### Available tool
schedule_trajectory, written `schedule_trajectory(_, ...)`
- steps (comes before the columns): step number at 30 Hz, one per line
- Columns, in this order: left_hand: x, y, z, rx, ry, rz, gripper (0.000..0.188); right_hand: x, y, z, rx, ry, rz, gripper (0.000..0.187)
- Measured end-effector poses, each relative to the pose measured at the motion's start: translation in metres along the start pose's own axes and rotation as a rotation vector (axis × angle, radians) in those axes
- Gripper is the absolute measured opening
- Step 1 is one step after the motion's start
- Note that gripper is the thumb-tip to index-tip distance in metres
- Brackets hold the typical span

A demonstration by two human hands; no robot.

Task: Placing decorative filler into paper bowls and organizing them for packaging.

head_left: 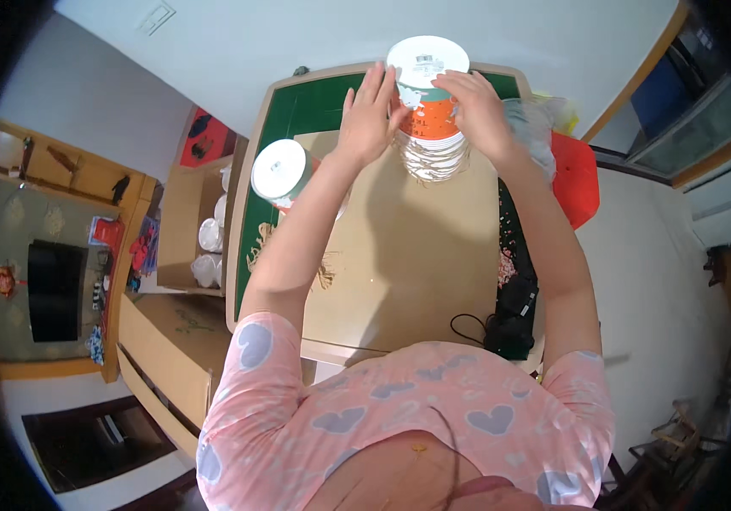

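At frame top, left hand (368, 115) and right hand (476, 106) clasp the cup stack (429, 111), fingers wrapped round it; separating 1 cup needs a firm pull

Stack of paper cups (430, 128): white base on top, orange band with teal edge, white rims below. Second cup stack (281, 170): white base, orange side. Tabletop (284, 115): dark green, tan border. Cardboard sheet (408, 255): plain tan. Shirt (400, 409): pink with pale blue-grey hearts. Plastic bag (576, 175): red.
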State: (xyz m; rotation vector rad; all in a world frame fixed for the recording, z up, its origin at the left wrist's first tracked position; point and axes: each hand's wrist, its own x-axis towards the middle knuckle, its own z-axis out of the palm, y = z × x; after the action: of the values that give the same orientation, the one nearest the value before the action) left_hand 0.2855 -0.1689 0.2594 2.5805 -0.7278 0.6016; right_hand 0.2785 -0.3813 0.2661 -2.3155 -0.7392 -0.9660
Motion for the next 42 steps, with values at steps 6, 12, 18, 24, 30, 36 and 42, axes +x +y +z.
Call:
schedule_trajectory(6,-0.098,-0.045,-0.043,0.216,0.049,-0.226,0.033,-0.056,-0.064,0.022,0.181,0.063,0.075,0.044)
schedule_trajectory(12,-0.152,-0.100,-0.066,0.363,-0.209,-0.293,0.024,-0.135,-0.106,0.083,0.356,-0.279,0.225,0.038)
schedule_trajectory(18,-0.150,-0.105,-0.072,0.156,-0.210,-0.292,0.011,-0.167,-0.155,0.177,0.077,-0.614,0.145,0.072)
schedule_trajectory(24,-0.149,-0.105,-0.076,0.133,-0.235,-0.302,0.007,-0.142,-0.169,0.203,-0.065,-0.940,0.265,0.064)
schedule_trajectory(30,-0.147,-0.110,-0.078,0.107,-0.225,-0.277,0.010,-0.139,-0.168,0.219,-0.125,-0.942,0.225,0.061)
schedule_trajectory(36,-0.142,-0.109,-0.085,0.054,-0.190,-0.334,0.006,-0.131,-0.173,0.220,-0.134,-0.897,0.156,0.058)
schedule_trajectory(42,-0.139,-0.105,-0.096,0.039,-0.185,-0.308,0.007,-0.129,-0.179,0.218,-0.146,-0.891,0.142,0.054)
